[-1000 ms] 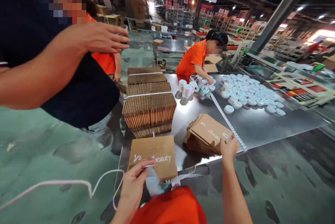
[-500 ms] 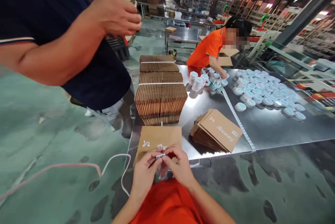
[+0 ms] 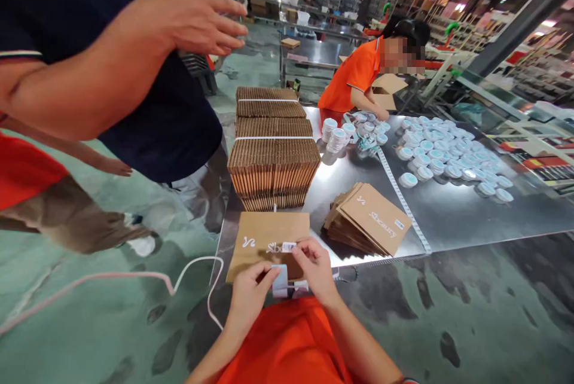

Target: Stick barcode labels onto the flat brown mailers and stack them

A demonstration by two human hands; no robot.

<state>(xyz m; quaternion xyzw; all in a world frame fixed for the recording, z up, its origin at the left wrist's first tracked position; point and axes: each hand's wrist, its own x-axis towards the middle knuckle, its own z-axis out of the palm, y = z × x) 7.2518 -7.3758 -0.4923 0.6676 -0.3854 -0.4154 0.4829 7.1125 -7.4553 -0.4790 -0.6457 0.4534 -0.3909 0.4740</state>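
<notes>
My left hand (image 3: 250,293) pinches a strip of white label backing (image 3: 280,280) at the near edge of the metal table (image 3: 448,216). My right hand (image 3: 316,267) pinches a small white sticker (image 3: 288,247) and holds it on a flat brown cardboard box (image 3: 262,234) printed with white lettering, which lies right in front of me. Both hands are closed in pinches. A fanned pile of the same flat boxes (image 3: 370,219) lies just to the right.
Strapped bundles of brown cardboard (image 3: 271,148) stand behind the box. Several small white jars (image 3: 448,154) cover the far right of the table, where a person in orange (image 3: 359,76) works. A person in navy (image 3: 147,61) stands close on my left, hand outstretched. A white cable (image 3: 134,276) trails across the floor.
My hands have parted: the right one has carried the sticker onto the box, the left one has dropped lower with the backing strip. The person in navy has opened a hand. A second person's leg appears at left.
</notes>
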